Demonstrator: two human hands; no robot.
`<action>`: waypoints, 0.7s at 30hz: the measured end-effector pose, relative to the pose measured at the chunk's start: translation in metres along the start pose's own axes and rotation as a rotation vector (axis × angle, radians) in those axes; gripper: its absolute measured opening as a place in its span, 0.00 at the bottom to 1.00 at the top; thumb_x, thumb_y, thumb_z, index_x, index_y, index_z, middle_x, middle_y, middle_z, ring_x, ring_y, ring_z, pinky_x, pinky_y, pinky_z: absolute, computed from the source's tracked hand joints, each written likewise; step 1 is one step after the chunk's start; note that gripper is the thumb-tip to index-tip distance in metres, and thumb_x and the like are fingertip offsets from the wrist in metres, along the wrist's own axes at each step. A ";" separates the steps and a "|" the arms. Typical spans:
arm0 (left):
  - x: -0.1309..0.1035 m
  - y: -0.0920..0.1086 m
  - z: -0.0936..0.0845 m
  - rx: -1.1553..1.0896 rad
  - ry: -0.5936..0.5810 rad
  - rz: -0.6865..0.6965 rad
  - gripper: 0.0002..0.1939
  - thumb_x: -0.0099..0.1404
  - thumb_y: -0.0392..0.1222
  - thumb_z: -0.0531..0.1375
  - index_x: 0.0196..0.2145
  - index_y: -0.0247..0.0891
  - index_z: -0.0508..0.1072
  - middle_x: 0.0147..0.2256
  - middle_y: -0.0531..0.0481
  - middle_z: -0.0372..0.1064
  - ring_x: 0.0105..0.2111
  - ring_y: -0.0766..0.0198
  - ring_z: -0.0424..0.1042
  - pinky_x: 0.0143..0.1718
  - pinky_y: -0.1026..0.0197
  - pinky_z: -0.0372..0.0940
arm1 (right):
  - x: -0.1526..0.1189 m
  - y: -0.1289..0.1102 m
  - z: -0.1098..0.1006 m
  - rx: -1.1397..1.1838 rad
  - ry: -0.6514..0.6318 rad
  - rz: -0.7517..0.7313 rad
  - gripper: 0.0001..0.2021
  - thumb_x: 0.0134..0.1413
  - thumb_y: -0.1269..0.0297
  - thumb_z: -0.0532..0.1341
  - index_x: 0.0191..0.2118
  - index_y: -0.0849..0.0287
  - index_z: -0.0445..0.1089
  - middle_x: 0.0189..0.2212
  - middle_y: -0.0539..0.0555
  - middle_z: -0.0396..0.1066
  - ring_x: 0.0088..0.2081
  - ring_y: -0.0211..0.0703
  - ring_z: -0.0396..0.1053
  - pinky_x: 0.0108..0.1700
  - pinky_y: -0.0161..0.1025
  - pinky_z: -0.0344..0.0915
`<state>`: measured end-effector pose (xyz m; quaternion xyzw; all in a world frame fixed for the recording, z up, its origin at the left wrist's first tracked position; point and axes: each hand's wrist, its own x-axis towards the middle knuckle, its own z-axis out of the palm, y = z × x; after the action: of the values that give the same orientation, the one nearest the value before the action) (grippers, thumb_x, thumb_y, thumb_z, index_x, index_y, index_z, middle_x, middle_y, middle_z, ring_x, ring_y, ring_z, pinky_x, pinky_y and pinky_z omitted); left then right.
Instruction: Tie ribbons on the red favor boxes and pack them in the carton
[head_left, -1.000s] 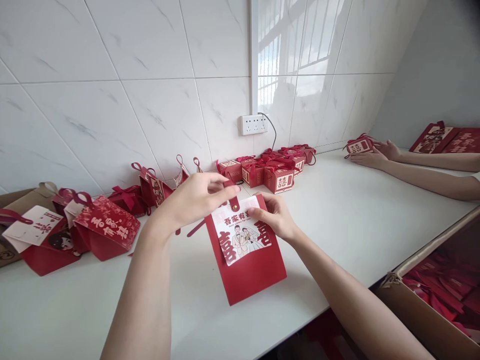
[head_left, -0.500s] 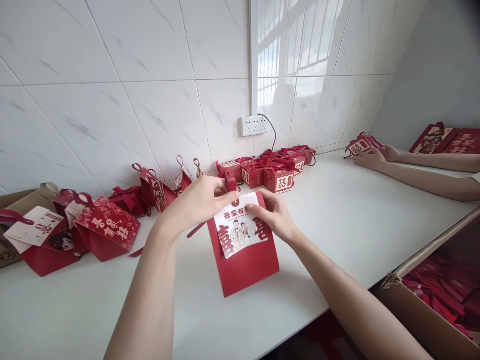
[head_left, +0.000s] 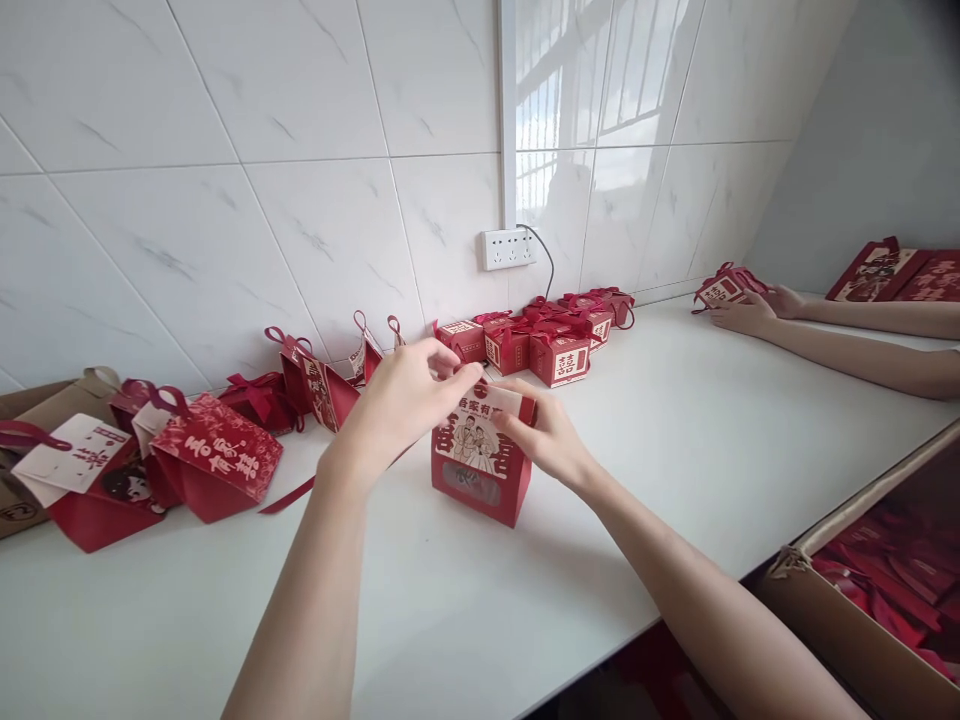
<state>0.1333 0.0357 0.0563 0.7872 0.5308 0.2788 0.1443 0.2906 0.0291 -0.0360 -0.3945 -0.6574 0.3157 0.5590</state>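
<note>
A red gift box point(head_left: 480, 500) stands upright on the white table in front of me. Its front has a white panel with a printed couple in wedding clothes, and below that an oval clear window. At the box's top, my left hand point(head_left: 412, 400) is closed in a pinch on the red ribbon, which is mostly hidden by the fingers. My right hand point(head_left: 551, 435) grips the upper right side of the box, thumb on the front panel and fingers behind. A strip of dark red ribbon point(head_left: 289, 495) lies on the table beyond my left forearm.
Several red boxes with ribbon loops point(head_left: 214, 460) stand at the left, and tied boxes point(head_left: 559, 355) cluster by the wall below a socket strip point(head_left: 508, 250). Another person's hands point(head_left: 750, 312) hold a red box at far right. A carton point(head_left: 862, 610) of red pieces is at lower right.
The box has turned and now sits higher in view, its oval window and a side face showing where a plain red face was. My left hand has shifted slightly at its top.
</note>
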 end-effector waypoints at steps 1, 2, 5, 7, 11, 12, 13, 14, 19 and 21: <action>0.000 -0.001 -0.003 0.037 0.019 0.034 0.21 0.57 0.58 0.56 0.42 0.42 0.72 0.44 0.45 0.71 0.42 0.54 0.73 0.38 0.58 0.66 | 0.001 -0.001 -0.002 0.094 0.017 0.044 0.12 0.47 0.66 0.58 0.40 0.58 0.68 0.36 0.53 0.71 0.36 0.44 0.70 0.38 0.41 0.66; 0.000 -0.002 -0.005 0.061 0.023 0.078 0.23 0.57 0.58 0.56 0.45 0.43 0.71 0.49 0.45 0.68 0.46 0.53 0.70 0.41 0.56 0.66 | 0.001 -0.002 -0.004 0.185 0.020 0.080 0.10 0.45 0.66 0.60 0.38 0.58 0.67 0.32 0.51 0.71 0.33 0.42 0.69 0.35 0.39 0.66; -0.003 -0.002 -0.012 0.009 -0.117 0.183 0.24 0.55 0.56 0.59 0.47 0.43 0.71 0.49 0.45 0.68 0.46 0.54 0.70 0.41 0.57 0.66 | 0.001 -0.006 -0.008 0.367 -0.021 0.149 0.09 0.39 0.66 0.62 0.29 0.58 0.62 0.22 0.45 0.65 0.23 0.36 0.64 0.26 0.34 0.61; -0.005 0.000 -0.014 -0.079 -0.233 0.194 0.21 0.54 0.53 0.60 0.44 0.41 0.73 0.41 0.46 0.73 0.38 0.56 0.73 0.34 0.60 0.67 | 0.001 -0.006 -0.009 0.416 -0.050 0.161 0.09 0.37 0.67 0.63 0.26 0.58 0.61 0.22 0.45 0.64 0.22 0.36 0.63 0.24 0.34 0.60; -0.006 0.002 -0.013 -0.159 -0.237 0.122 0.12 0.57 0.50 0.59 0.34 0.39 0.74 0.29 0.48 0.73 0.28 0.60 0.72 0.25 0.61 0.64 | 0.000 -0.005 -0.008 0.436 -0.089 0.169 0.08 0.37 0.67 0.64 0.26 0.58 0.63 0.21 0.46 0.65 0.21 0.37 0.65 0.22 0.34 0.61; -0.005 0.002 -0.012 -0.157 -0.212 0.106 0.12 0.58 0.49 0.58 0.31 0.39 0.74 0.27 0.49 0.73 0.27 0.60 0.71 0.24 0.61 0.63 | 0.000 -0.004 -0.008 0.438 -0.100 0.169 0.08 0.37 0.67 0.64 0.26 0.58 0.63 0.20 0.46 0.65 0.21 0.37 0.65 0.22 0.34 0.61; -0.004 0.001 -0.011 -0.153 -0.192 0.097 0.11 0.58 0.49 0.58 0.30 0.39 0.74 0.26 0.49 0.72 0.25 0.60 0.71 0.23 0.62 0.62 | 0.000 -0.004 -0.008 0.441 -0.106 0.167 0.08 0.37 0.67 0.64 0.26 0.58 0.63 0.20 0.46 0.65 0.20 0.37 0.65 0.22 0.34 0.61; -0.004 0.001 -0.011 -0.152 -0.178 0.099 0.11 0.58 0.49 0.58 0.29 0.39 0.73 0.26 0.49 0.72 0.25 0.61 0.70 0.22 0.62 0.61 | 0.000 -0.004 -0.009 0.445 -0.109 0.163 0.08 0.38 0.67 0.64 0.26 0.58 0.63 0.20 0.46 0.65 0.21 0.37 0.65 0.22 0.34 0.61; -0.002 0.000 -0.008 -0.190 -0.118 0.138 0.12 0.58 0.49 0.58 0.29 0.38 0.74 0.24 0.50 0.72 0.22 0.63 0.69 0.20 0.63 0.59 | -0.001 -0.005 -0.009 0.431 -0.100 0.143 0.09 0.40 0.66 0.64 0.28 0.58 0.62 0.22 0.46 0.66 0.22 0.38 0.67 0.23 0.35 0.62; -0.001 0.000 -0.007 -0.199 -0.086 0.139 0.12 0.58 0.49 0.58 0.28 0.38 0.75 0.24 0.50 0.72 0.21 0.63 0.69 0.20 0.63 0.58 | -0.001 -0.006 -0.008 0.420 -0.099 0.141 0.10 0.42 0.65 0.63 0.32 0.57 0.63 0.25 0.47 0.67 0.24 0.39 0.68 0.25 0.36 0.64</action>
<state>0.1285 0.0344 0.0614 0.8151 0.4380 0.3053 0.2247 0.2977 0.0251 -0.0304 -0.2986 -0.5748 0.5029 0.5723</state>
